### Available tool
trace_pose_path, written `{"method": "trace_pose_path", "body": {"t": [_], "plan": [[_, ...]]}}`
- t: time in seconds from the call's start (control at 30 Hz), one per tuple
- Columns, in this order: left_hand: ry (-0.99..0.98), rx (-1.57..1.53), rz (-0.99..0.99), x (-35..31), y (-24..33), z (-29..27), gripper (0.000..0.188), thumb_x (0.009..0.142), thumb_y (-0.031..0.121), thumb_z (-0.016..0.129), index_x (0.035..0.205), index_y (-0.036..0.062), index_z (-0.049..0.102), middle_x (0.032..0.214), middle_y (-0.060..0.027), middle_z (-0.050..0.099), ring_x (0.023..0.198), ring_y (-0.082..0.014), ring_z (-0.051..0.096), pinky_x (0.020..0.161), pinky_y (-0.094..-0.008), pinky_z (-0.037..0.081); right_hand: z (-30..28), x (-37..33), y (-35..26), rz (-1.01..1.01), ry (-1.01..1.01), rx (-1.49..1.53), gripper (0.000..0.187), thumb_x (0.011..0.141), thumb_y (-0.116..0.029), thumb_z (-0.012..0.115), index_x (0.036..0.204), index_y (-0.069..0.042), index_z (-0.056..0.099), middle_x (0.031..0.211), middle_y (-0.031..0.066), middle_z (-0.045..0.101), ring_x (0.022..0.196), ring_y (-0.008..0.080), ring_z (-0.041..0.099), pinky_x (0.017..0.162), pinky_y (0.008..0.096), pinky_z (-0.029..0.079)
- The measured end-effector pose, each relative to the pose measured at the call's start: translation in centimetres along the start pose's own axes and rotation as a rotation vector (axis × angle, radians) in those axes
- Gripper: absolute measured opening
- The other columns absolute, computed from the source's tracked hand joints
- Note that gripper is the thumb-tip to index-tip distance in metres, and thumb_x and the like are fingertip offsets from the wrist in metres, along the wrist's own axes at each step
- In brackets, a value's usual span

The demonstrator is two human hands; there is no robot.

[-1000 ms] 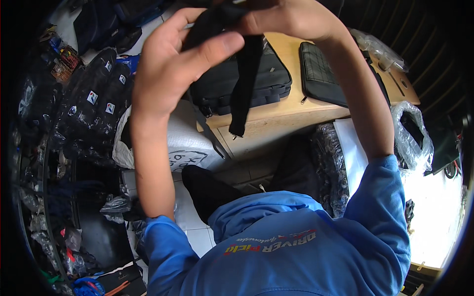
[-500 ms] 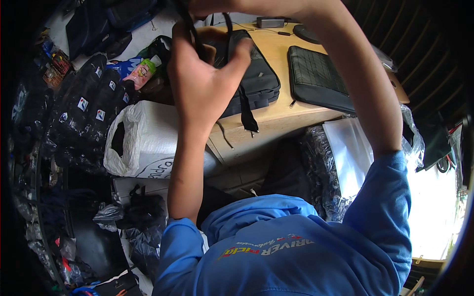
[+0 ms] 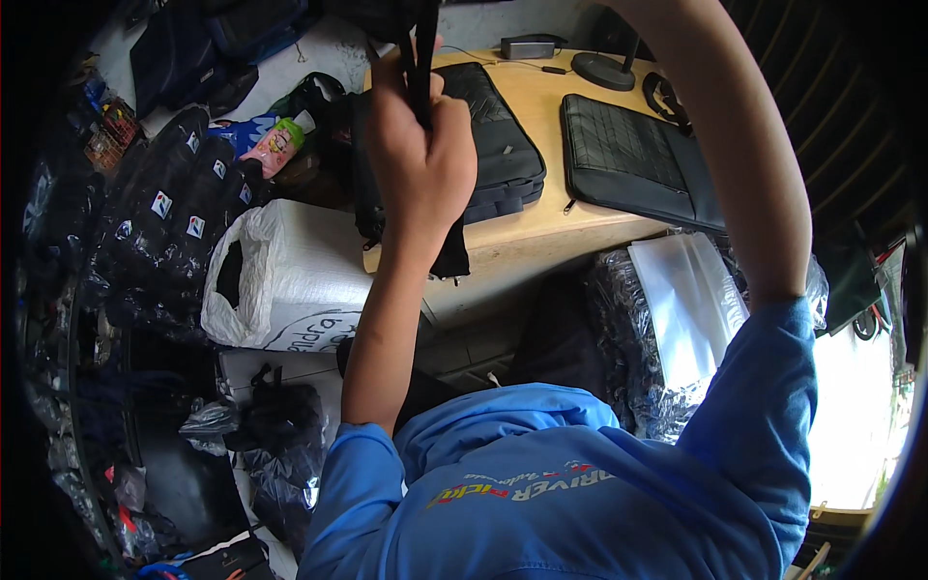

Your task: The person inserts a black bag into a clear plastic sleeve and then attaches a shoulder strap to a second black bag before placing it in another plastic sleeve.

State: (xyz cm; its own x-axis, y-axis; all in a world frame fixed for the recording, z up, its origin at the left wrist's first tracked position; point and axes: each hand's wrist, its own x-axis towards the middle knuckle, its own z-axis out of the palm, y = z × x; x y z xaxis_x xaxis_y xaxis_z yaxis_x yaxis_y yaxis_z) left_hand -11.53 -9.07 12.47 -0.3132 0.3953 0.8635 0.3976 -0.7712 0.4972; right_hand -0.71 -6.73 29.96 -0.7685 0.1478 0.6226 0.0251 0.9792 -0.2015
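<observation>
My left hand point(image 3: 422, 155) is raised over the desk, its fingers closed around a narrow black strap point(image 3: 423, 58). That strap runs upward to a dark thing point(image 3: 372, 14) cut off by the top edge. Below and behind the hand lies a black padded bag point(image 3: 498, 130) with a zipped edge. A wider black strap end point(image 3: 452, 255) hangs over the desk's front edge. Only my right forearm point(image 3: 749, 126) shows; it reaches up past the upper edge, so the right hand is out of the picture. Under that arm rests a flat black zipped sleeve point(image 3: 623, 145) with a quilted panel.
The wooden desk point(image 3: 536, 220) also carries a lamp base point(image 3: 603, 70) and a grey power adapter point(image 3: 528, 47). A white sack point(image 3: 324, 251) stands left of it, near black bags in plastic point(image 3: 164, 208) and a pink-green packet point(image 3: 275, 145). Plastic-wrapped goods point(image 3: 667, 319) are stacked at the right.
My left hand has gone from spread thumb and fingers to a closed grip on the strap, shifting slightly right. My right hand, partly seen at the top before, has left the picture.
</observation>
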Motion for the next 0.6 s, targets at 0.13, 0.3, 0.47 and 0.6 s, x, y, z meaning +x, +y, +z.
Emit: {"method": "trace_pose_path", "body": {"t": [0.13, 0.3, 0.47, 0.6], "plan": [[0.024, 0.022, -0.084, -0.8, 0.9, -0.3, 0.028, 0.082, -0.002, 0.048, 0.110, -0.0025, 0.051, 0.067, 0.0010, 0.044, 0.056, -0.0061, 0.042, 0.052, -0.0202, 0.036, -1.4, -1.6, -0.3, 0.199, -0.073, 0.138, 0.028, 0.072, -0.006, 0.059, 0.097, 0.001, 0.069, 0.084, 0.0110, 0.067, 0.074, 0.0159, 0.062, 0.069, 0.0268, 0.049], [-0.071, 0.013, -0.183, -3.3, 0.3, -1.5, 0.032, 0.084, -0.001, 0.045, 0.115, -0.0010, 0.049, 0.071, 0.0021, 0.044, 0.055, -0.0030, 0.038, 0.049, -0.0185, 0.030, -3.9, -2.1, 4.9, -0.032, -0.014, 0.476, 0.021, 0.075, 0.002, 0.056, 0.091, 0.004, 0.068, 0.091, 0.0113, 0.065, 0.081, 0.0186, 0.061, 0.076, 0.0276, 0.047], [-0.178, -0.043, -0.268, -4.7, -0.2, -2.6, 0.038, 0.082, 0.002, 0.039, 0.119, -0.0034, 0.047, 0.073, 0.0023, 0.042, 0.053, -0.0015, 0.030, 0.048, -0.0172, 0.023, -8.9, -4.4, 8.0, 0.020, 0.066, 0.653, 0.020, 0.076, 0.009, 0.051, 0.087, 0.004, 0.067, 0.096, 0.0114, 0.063, 0.090, 0.0214, 0.060, 0.084, 0.0297, 0.046], [-0.233, -0.019, -0.216, -3.4, 0.0, -3.5, 0.040, 0.081, 0.003, 0.039, 0.120, -0.0061, 0.047, 0.068, 0.0025, 0.040, 0.053, -0.0017, 0.029, 0.047, -0.0184, 0.021, -9.4, -8.5, 8.5, 0.104, 0.172, 0.588, 0.014, 0.074, 0.005, 0.056, 0.083, 0.003, 0.067, 0.093, 0.0115, 0.064, 0.086, 0.0205, 0.060, 0.084, 0.0302, 0.046]]}}
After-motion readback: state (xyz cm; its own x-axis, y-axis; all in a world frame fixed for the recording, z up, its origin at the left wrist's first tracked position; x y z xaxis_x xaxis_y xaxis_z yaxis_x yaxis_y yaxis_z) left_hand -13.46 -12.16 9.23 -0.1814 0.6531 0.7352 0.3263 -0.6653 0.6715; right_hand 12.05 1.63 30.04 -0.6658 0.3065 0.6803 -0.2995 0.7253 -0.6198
